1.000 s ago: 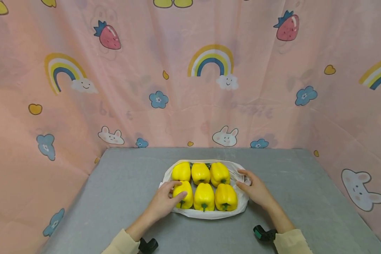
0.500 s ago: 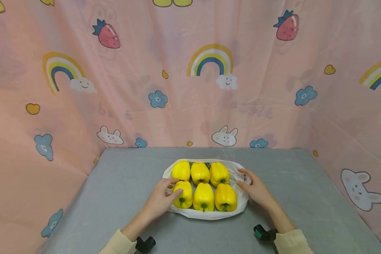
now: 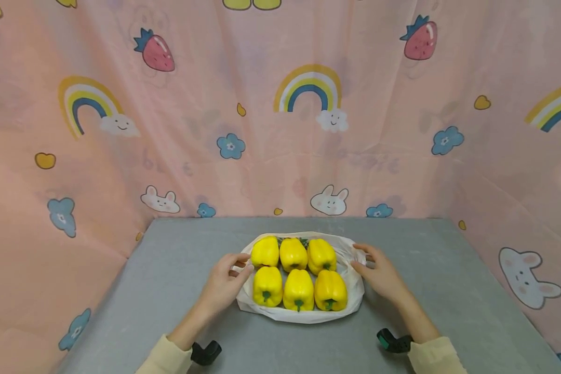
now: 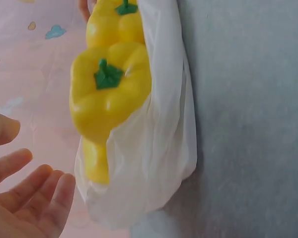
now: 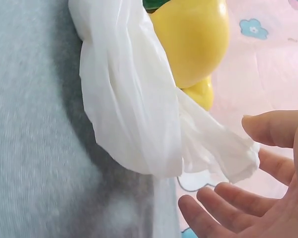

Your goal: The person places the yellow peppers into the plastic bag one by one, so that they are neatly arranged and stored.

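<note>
Several yellow bell peppers (image 3: 298,288) lie in two rows inside an opened white plastic bag (image 3: 308,315) in the head view. At the bag's left side is my left hand (image 3: 222,283), its fingers loosely bent and nothing between them. The left wrist view shows that hand's fingers (image 4: 37,191) apart from the bag (image 4: 154,158). On the other side my right hand (image 3: 384,278) is spread at the bag's right edge. In the right wrist view a gathered corner of the bag (image 5: 238,158) reaches its index finger, while the thumb (image 5: 273,128) stands away from it.
A grey table (image 3: 168,270) lies under the bag. Behind it and along the sides hangs a pink printed curtain (image 3: 262,171). Black devices (image 3: 206,353) are worn at both wrists. Something dark green (image 3: 304,241) shows behind the back row of peppers.
My left hand has moved left, off the front left pepper to the bag's left edge. That side of the bag is now uncovered. The right hand has shifted barely.
</note>
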Demonstrator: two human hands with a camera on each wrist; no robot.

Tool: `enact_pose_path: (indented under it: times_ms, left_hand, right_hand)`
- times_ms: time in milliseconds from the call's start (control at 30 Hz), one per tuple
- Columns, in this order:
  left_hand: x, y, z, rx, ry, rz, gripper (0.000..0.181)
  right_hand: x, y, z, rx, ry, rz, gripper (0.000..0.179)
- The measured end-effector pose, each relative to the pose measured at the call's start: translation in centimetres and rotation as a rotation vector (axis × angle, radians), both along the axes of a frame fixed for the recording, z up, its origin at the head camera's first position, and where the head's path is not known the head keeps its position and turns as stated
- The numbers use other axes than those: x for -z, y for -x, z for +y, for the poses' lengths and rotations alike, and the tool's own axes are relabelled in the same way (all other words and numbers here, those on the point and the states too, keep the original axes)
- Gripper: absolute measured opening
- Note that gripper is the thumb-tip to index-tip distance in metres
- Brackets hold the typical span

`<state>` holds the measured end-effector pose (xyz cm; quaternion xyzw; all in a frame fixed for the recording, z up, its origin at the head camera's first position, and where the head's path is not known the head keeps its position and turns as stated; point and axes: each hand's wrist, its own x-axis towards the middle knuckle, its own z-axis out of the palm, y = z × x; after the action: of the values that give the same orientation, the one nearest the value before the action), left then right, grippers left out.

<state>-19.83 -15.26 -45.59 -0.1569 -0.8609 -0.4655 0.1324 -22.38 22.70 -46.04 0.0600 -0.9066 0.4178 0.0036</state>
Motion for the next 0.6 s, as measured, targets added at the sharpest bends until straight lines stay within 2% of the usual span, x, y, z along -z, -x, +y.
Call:
enact_pose_path:
  times_ms: [100,233,400,600]
  left_hand:
    - [0.0,0.1,-0.7,-0.01,0.011,0.06,0.027]
    - [0.2,0.4,-1.9,-0.038,0.067,0.14,0.027]
    - [0.5,0.8,-3.3,-0.106,0.193,0.194,0.03]
    - [0.9,0.8,-4.6,-0.158,0.389,0.211,0.042]
  right_hand:
    - [-0.1,-0.2,0.3,-0.01,-0.007,0.043,0.054]
    - [-0.3,-0.6,0.6,-0.013,-0.019,0.081,0.054]
    - [-0.6,-1.2,1.2,-0.014,-0.064,0.112,0.055]
    - [-0.4,-2.0,1.9,-0.01,-0.203,0.169,0.06]
